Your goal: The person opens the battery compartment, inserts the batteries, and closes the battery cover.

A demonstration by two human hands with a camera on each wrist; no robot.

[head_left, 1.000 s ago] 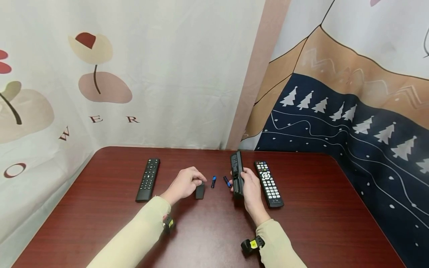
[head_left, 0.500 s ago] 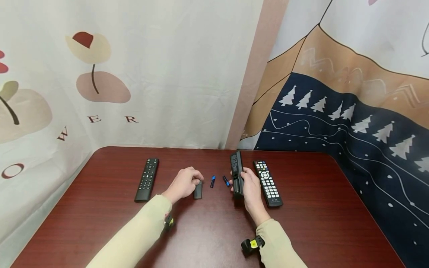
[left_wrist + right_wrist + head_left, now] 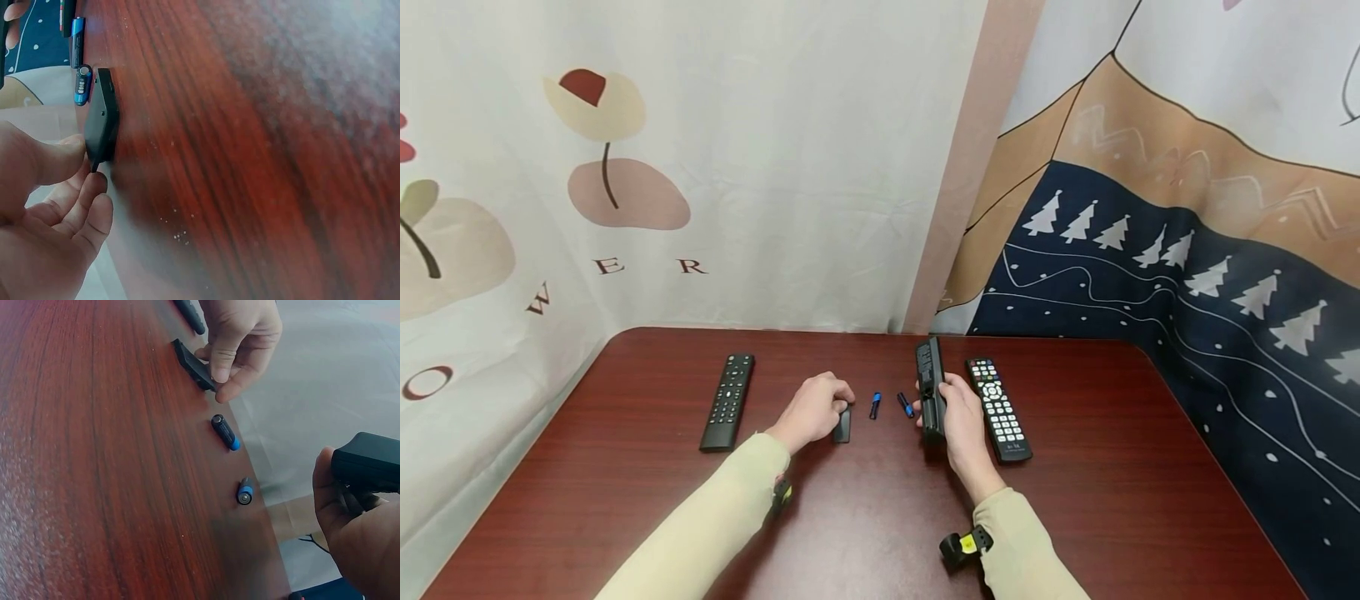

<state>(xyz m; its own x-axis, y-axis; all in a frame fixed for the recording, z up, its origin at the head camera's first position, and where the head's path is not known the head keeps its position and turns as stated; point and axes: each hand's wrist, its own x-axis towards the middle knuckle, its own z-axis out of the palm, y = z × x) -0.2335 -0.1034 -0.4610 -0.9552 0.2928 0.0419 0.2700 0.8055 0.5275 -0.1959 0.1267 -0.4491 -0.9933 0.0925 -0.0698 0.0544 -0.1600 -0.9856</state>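
Note:
With thumb and fingertips my left hand (image 3: 808, 410) pinches one end of a small black battery cover (image 3: 842, 428). In the left wrist view the cover (image 3: 102, 119) is tilted, close over the table. My right hand (image 3: 964, 423) grips a black remote control (image 3: 930, 387), held on its edge above the table with its battery compartment turned to the left. Between the hands lie two blue and black batteries, one (image 3: 875, 406) nearer the cover and the other (image 3: 906, 406) by the right fingertips. The right wrist view shows both the nearer battery (image 3: 225, 432) and the farther one (image 3: 245, 491).
A black remote control (image 3: 727, 403) lies to the left of my left hand. Another, with white buttons (image 3: 1000, 410), lies just right of my right hand. The reddish-brown table (image 3: 865, 533) ends at printed curtains (image 3: 775, 167) behind it.
My left index finger has drawn in slightly toward the cover's end, and the cover has shifted a touch left. The right hand and its remote control stay almost still.

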